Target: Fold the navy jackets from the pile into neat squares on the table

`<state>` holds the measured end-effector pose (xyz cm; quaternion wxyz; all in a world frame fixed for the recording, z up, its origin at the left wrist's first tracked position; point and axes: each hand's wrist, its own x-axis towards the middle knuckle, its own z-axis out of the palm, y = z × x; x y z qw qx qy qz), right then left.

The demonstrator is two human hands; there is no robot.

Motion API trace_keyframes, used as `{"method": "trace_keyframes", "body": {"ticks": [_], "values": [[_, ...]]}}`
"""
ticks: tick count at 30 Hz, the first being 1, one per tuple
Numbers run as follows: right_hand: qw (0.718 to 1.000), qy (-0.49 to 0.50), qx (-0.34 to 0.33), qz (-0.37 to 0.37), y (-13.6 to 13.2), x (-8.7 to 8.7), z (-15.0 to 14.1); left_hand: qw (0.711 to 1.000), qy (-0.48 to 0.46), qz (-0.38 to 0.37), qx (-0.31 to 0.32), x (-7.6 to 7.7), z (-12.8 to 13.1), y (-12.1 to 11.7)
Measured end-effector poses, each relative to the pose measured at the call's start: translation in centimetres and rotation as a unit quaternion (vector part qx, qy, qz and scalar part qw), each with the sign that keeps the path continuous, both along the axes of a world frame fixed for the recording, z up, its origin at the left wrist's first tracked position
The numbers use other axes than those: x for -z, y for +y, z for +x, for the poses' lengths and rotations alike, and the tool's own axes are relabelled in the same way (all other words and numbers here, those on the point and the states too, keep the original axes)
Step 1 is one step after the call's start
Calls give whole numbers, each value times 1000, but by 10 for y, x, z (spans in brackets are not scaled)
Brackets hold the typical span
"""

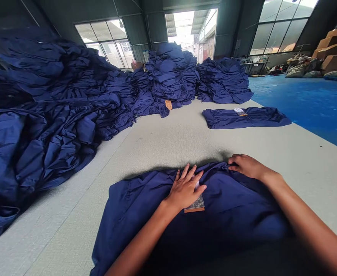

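1. Head view: the left hand point(185, 188) lies open, fingers spread wide, pressing on a navy garment point(237, 218), with a clear packet on a tan card point(197, 205) partly under the palm.
2. The right hand point(247, 166) curls narrowly, pinching the garment's far edge.
3. Judging by the soft folds, a flat palm and a light pull at the edge should keep the cloth smooth.
4. The pale grey desk point(162, 142) runs ahead to a second folded garment point(243, 117) and meets blue floor point(306, 103) on the right. Heaped navy garments point(41, 115) limit room on the left.
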<state>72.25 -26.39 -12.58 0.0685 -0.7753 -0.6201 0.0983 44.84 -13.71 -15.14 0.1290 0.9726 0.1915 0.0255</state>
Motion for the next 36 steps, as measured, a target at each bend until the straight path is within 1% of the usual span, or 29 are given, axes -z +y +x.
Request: {"method": "trace_keyframes", "body": {"ticks": [2,5,8,10,12,14,15,17,19,21,23,26,27,29,31,32,34,36], "values": [[1000,-8,9,5,1,4,7,1000,-3,7,-2,2,0,0],[999,-18,30,33,6,10,9,1000,-3,18,-11,4,1,-1],[999,17,44,19,7,12,12,999,7,30,-20,2,3,-2],[998,53,37,17,3,7,20,999,21,37,-20,-5,4,-4],[995,74,46,52,-7,-5,32,999,15,46,-19,-15,9,-7],[989,63,94,93,-19,-17,44,998,-16,55,-7,-27,19,-13],[986,47,127,101,-25,-22,49,998,-31,57,5,-32,26,-17],[982,8,176,74,-34,-24,52,996,-51,54,41,-37,44,-25],[983,-36,177,20,-39,-15,48,995,-53,44,71,-34,65,-33],[985,-77,150,-19,-42,0,43,996,-41,29,77,-23,83,-39],[983,-101,153,-17,-46,18,43,997,-26,13,72,-8,93,-42],[972,-113,206,8,-55,41,54,996,-31,3,80,11,97,-42],[970,-115,216,9,-58,48,60,996,-35,4,83,15,96,-42],[971,-109,213,-5,-63,55,70,996,-32,3,82,18,96,-42],[974,-93,206,-4,-66,54,76,997,-17,-11,79,13,96,-44],[974,-82,209,6,-68,50,76,996,-12,-21,82,8,94,-46],[970,-65,229,42,-71,40,70,994,-25,-38,99,-10,86,-48],[967,-53,236,85,-74,30,58,991,-63,-31,114,-31,65,-45]]}}
